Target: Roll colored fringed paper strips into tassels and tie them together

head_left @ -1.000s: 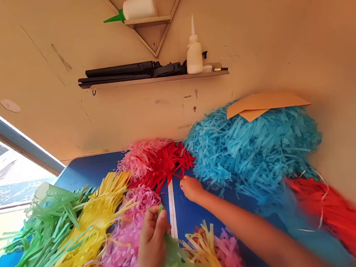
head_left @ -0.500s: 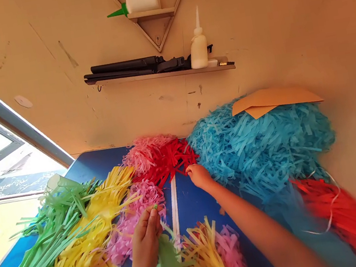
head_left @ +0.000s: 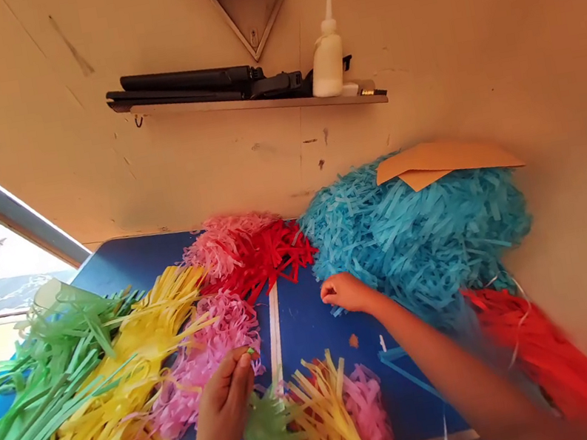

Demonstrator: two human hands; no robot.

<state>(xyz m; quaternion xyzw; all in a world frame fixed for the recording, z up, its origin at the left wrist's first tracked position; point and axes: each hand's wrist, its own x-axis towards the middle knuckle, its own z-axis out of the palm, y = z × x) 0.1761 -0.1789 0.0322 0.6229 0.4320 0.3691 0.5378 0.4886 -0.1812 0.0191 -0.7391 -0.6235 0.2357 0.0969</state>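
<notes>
My left hand (head_left: 226, 393) is closed in a pinch, with a small green tip of paper strip poking out above the thumb. Below that hand hangs a blurred bunch of green paper strips (head_left: 272, 426), beside a yellow paper tassel (head_left: 326, 417) and a pink tassel (head_left: 366, 403). My right hand (head_left: 348, 293) hovers at the near edge of the blue shredded-paper heap (head_left: 386, 234). Its fingers are curled together, and I cannot make out anything in them. Red strips (head_left: 271, 254) lie just beyond it to the left.
Green strips (head_left: 54, 373), yellow strips (head_left: 149, 334) and purple-pink strips (head_left: 211, 369) spread across the blue table (head_left: 305, 338) on the left. A red bundle (head_left: 553, 357) lies at right. Orange paper (head_left: 441, 159) tops the blue heap. A wall shelf (head_left: 251, 101) holds a glue bottle (head_left: 328, 60).
My right hand has drawn back from the red strips, toward me and to the right. My left hand keeps its pinch on the green strips. The view has shifted slightly.
</notes>
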